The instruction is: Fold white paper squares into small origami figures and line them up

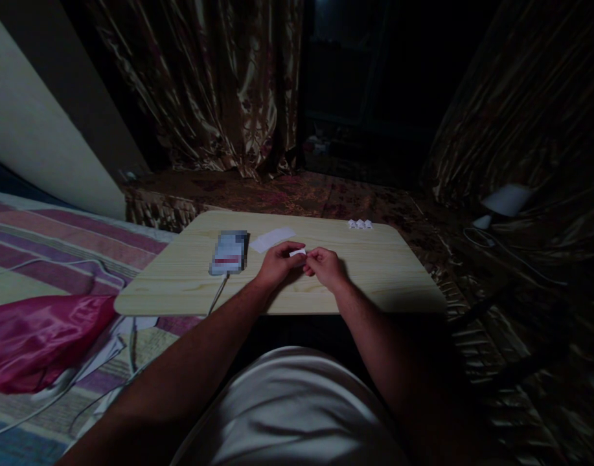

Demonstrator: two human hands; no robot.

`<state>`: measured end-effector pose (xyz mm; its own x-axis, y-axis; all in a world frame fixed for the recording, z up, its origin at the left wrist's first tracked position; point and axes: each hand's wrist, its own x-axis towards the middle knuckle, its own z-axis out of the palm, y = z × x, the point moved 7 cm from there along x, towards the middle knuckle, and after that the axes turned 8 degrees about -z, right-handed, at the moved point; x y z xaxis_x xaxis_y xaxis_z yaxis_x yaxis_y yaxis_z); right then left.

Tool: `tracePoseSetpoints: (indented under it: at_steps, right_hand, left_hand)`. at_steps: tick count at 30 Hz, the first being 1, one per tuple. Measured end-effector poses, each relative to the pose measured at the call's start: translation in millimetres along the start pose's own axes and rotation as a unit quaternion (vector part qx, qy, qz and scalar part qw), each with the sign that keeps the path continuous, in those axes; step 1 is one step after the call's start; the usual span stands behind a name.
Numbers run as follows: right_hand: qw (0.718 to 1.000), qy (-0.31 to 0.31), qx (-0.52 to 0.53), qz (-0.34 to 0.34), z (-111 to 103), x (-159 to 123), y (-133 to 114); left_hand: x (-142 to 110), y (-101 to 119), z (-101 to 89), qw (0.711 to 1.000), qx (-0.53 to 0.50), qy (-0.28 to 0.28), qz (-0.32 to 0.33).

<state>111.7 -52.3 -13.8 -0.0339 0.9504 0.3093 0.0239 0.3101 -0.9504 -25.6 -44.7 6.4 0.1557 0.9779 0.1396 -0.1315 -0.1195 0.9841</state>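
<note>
Above the middle of the small wooden table [180, 291], both hands meet at a small piece of white paper [298, 253]. My left hand [280, 260] has its fingers closed on the paper's left side. The fingertips of my right hand [323, 264] pinch its right end. Fingers cover much of the paper, so its exact shape is unclear. Just beyond my left hand lie flat white paper strips [273, 239]. Several small folded white paper pieces [359, 224] sit in a row near the table's far right edge.
A phone [228, 252] with a white cable [217, 295] lies left of my hands. Striped bedding and a pink bag [44, 340] are at the left. A white lamp [508, 199] stands at the right, beyond the table. Patterned curtains [248, 84] hang behind.
</note>
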Motion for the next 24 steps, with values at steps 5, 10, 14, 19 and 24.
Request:
tracePoseSetpoints:
  at_steps: [5, 10, 14, 19, 24]
  right_hand:
    - [1.0, 0.005, -0.02, 0.003, 0.8, -1.1, -1.9]
    - [1.0, 0.017, -0.014, -0.002, -0.9, -1.7, -5.1]
    - [1.0, 0.018, -0.005, -0.012, -0.5, -1.6, -5.3]
    - [0.999, 0.028, 0.002, -0.021, -1.6, -0.6, -5.9]
    - [0.999, 0.032, 0.025, -0.011, -2.3, -0.2, -5.3]
  left_hand:
    - [0.8, -5.3, -1.0, 1.0, 0.001, 0.006, -0.029]
    - [1.8, -3.7, 0.1, 1.0, -0.02, -0.005, -0.021]
    - [1.6, -1.8, 2.2, 1.0, -0.007, -0.017, 0.002]
    - [1.9, -4.3, -3.2, 1.0, 0.021, 0.011, -0.001]
    - [4.0, -8.4, -11.7, 0.998, 0.026, 0.051, -0.014]
